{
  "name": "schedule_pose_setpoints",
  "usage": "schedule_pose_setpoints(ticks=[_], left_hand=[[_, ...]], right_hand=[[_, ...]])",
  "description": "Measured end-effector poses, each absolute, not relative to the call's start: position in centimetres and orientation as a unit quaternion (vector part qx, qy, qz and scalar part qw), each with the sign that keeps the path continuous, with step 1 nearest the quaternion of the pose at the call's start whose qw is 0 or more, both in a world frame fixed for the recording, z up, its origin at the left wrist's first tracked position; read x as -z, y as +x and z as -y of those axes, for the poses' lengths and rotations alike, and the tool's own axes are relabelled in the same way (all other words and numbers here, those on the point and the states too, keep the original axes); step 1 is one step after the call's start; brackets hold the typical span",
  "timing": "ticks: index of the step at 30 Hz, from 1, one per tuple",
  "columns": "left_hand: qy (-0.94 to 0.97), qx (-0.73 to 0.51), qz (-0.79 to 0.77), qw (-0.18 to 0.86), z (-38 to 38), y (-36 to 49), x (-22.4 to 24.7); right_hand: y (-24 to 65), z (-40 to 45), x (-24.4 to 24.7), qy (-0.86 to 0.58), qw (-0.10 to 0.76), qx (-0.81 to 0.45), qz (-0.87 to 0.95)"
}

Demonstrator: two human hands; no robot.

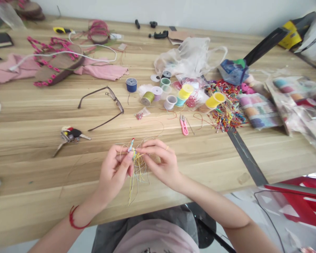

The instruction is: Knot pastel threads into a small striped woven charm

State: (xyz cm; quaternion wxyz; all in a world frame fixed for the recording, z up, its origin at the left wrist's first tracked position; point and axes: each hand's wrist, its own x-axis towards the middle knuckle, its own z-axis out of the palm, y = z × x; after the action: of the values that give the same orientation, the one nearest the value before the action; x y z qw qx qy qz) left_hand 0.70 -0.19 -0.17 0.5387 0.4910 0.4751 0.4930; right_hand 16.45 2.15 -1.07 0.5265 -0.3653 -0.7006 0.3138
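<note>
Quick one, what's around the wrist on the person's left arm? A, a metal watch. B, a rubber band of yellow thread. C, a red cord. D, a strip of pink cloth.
C: a red cord circles the wrist behind the left hand, which grips a bundle of yellow threads.
</note>
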Motion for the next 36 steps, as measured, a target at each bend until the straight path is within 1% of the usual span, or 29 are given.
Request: schedule_pose_setpoints(ticks=[19, 26, 31, 36], left_hand=[[0.504, -0.504, -0.466, 0.525, 0.63, 0.58, -0.31], [0.491, -0.493, -0.472, 0.541, 0.49, 0.53, -0.31], [0.49, -0.498, -0.474, 0.537, 0.22, 0.65, -0.26], [0.488, -0.499, -0.476, 0.536, 0.28, 0.58, -0.13]], right_hand=[[16.69, -2.23, 0.72, -0.298, 0.564, -0.434, 0.637], [16.69, -2.01, 0.53, -0.279, 0.556, -0.417, 0.663], [16.67, -2.14, 0.5, -0.294, 0.555, -0.411, 0.661], [16.67, -2.22, 0.21, -0.292, 0.567, -0.34, 0.691]])
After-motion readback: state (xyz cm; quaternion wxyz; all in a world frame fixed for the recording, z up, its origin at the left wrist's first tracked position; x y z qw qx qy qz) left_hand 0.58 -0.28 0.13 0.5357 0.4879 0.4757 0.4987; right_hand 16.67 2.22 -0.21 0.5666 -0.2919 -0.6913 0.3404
